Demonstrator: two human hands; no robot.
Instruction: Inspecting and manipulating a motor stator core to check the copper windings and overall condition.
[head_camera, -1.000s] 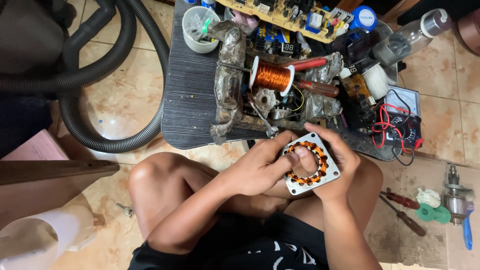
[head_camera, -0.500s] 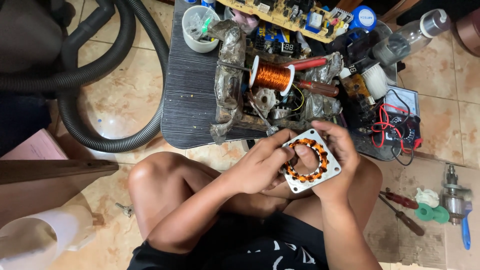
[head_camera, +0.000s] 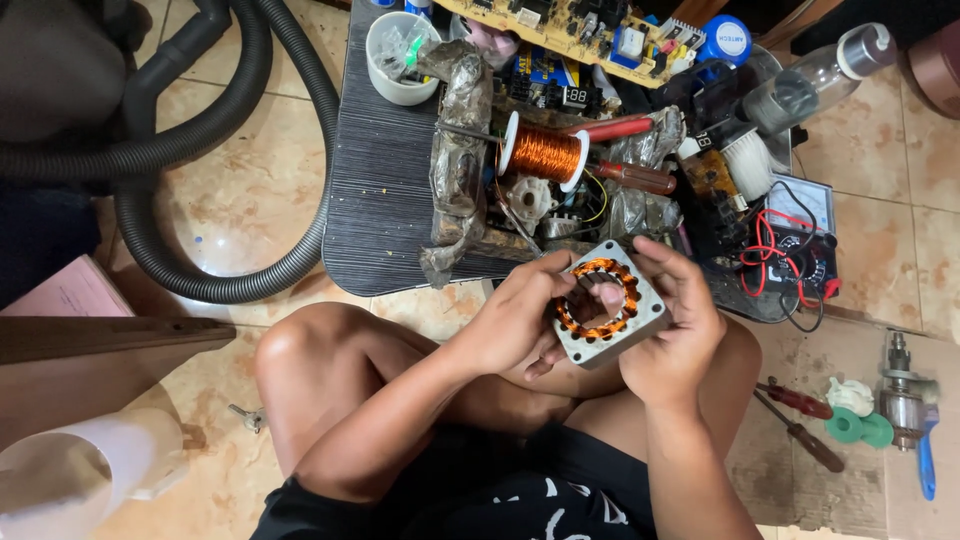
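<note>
Near the top centre of the frame a white-ended spool of copper wire (head_camera: 541, 152) lies on the dark low table (head_camera: 385, 190), with a white cup (head_camera: 400, 57) at upper left of it and a round blue cap (head_camera: 727, 41) at upper right. Just below centre, both hands hold a square grey motor stator (head_camera: 603, 303) with a ring of copper windings. The left hand (head_camera: 517, 322) curls its fingers closed round the left edge, the right hand (head_camera: 675, 325) wraps the right edge, fingers half bent.

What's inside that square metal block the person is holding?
Inside the square metal block, a ring of copper coils circles a round hole. The left hand and right hand hide its edges and underside.
</note>
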